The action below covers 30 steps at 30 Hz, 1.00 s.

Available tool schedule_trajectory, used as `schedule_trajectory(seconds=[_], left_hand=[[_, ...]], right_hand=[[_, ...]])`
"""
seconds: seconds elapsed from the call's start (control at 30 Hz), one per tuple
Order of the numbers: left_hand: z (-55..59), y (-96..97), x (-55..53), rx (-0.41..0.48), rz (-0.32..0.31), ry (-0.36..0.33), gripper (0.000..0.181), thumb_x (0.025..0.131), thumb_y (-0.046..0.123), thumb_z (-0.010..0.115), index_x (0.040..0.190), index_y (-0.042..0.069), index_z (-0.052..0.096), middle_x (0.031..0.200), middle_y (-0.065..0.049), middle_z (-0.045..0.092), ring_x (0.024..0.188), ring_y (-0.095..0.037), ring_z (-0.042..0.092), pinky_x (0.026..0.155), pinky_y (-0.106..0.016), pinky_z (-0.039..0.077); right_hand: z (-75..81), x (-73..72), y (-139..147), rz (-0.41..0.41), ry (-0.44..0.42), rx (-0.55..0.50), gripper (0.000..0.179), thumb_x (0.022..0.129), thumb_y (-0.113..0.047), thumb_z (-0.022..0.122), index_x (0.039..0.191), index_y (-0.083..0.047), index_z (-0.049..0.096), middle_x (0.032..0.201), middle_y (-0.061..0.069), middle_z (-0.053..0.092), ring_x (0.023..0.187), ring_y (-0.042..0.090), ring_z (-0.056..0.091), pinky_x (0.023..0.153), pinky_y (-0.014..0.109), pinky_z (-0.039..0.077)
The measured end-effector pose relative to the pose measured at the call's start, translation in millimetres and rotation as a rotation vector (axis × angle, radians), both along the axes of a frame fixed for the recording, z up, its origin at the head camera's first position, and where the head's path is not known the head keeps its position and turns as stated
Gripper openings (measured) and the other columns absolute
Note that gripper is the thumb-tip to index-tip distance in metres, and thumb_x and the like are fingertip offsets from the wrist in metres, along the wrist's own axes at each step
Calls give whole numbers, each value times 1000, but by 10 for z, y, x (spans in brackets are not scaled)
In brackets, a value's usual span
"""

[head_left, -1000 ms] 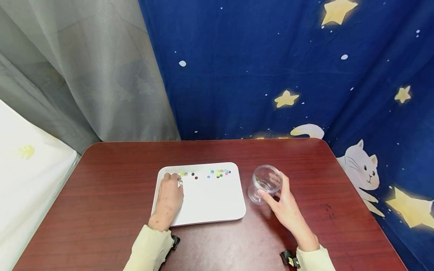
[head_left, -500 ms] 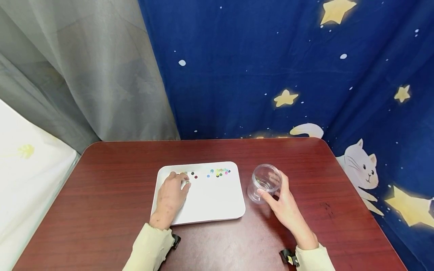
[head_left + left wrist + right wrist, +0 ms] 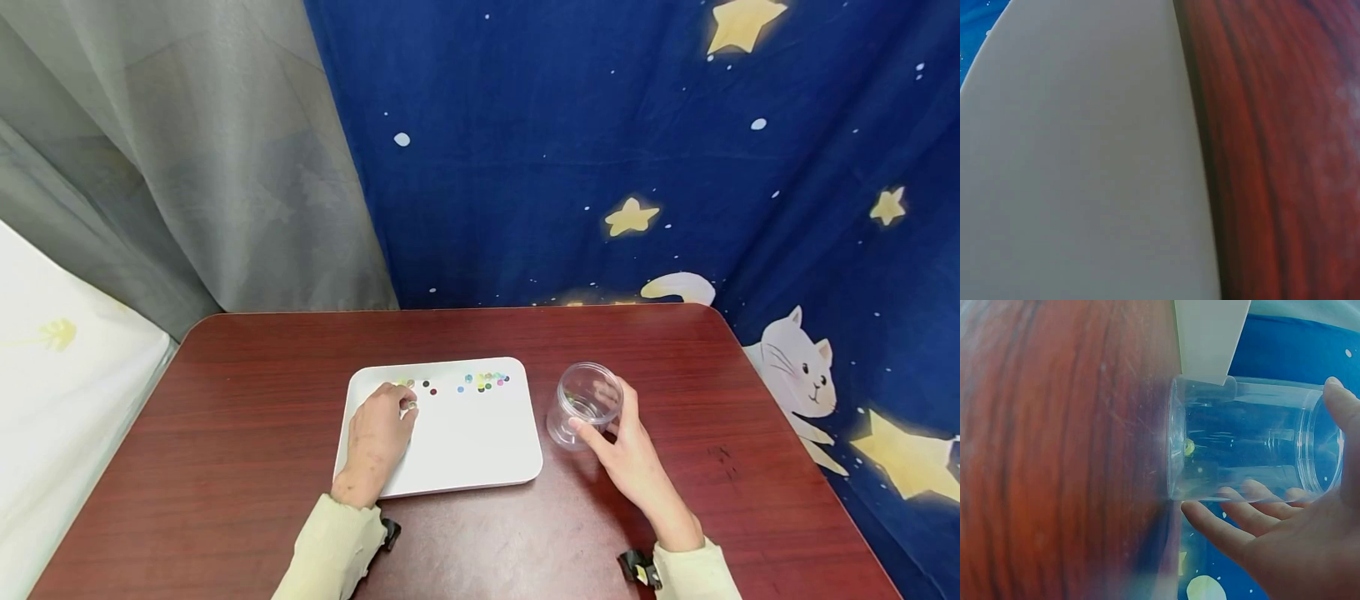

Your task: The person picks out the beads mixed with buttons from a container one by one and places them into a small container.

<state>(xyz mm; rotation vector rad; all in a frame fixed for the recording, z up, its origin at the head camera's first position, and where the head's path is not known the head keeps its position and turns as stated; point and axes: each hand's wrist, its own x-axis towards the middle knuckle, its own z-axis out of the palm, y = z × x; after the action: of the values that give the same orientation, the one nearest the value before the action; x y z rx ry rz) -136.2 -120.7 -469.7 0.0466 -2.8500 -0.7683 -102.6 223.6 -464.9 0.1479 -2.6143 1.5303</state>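
Note:
My left hand point(image 3: 377, 433) is over the left part of a white tray point(image 3: 472, 442), thumb and forefinger pinching a small pale bead point(image 3: 411, 405). Its own wrist view shows only the tray point(image 3: 1097, 156) and the tabletop, with no fingers. To the right of the tray, my right hand point(image 3: 637, 462) holds a clear plastic jar point(image 3: 567, 433) that stands upright on the table without a lid. In the right wrist view the thumb lies at the rim and the fingers run along the side of the jar point(image 3: 1254, 437). A yellowish bead point(image 3: 1189, 447) lies at its bottom.
Along the tray's far side lie several small coloured beads point(image 3: 482, 383), mostly clustered at the right. A black bead point(image 3: 426, 384) and a dark red bead point(image 3: 433, 392) lie nearer the left hand. The reddish-brown table point(image 3: 247, 400) backs onto curtains.
My left hand has shifted right on the tray, and its thumb and forefinger have closed on the pale bead. The right hand and the jar have stayed in place.

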Motion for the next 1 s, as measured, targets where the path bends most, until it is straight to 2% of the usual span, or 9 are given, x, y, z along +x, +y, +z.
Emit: schedule_trajectory(seconds=[0.37, 0.63, 1.0], left_hand=[[-9, 10, -13, 44, -1, -7, 14, 87, 3, 78, 100, 5, 73, 90, -7, 69, 77, -26, 65, 70, -45, 53], [-15, 11, -31, 73, -7, 4, 10, 87, -1, 76, 96, 2, 74, 91, -11, 71, 83, -29, 70, 77, -46, 56], [7, 16, -7, 70, 0, -16, 9, 88, 3, 77, 97, 3, 75, 92, -10, 69, 81, -28, 69, 75, -46, 56]], right_hand=[[-23, -9, 10, 5, 3, -15, 81, 96, -19, 76, 157, -9, 23, 155, 19, 47, 145, 39, 50, 108, 62, 47], [-3, -14, 5, 4, -6, -17, 82, 96, -20, 77, 156, -9, 23, 155, 19, 47, 145, 38, 50, 109, 62, 46], [1, -2, 1, 11, -13, -15, 82, 97, -20, 75, 157, -11, 21, 155, 20, 46, 145, 40, 49, 110, 63, 46]])
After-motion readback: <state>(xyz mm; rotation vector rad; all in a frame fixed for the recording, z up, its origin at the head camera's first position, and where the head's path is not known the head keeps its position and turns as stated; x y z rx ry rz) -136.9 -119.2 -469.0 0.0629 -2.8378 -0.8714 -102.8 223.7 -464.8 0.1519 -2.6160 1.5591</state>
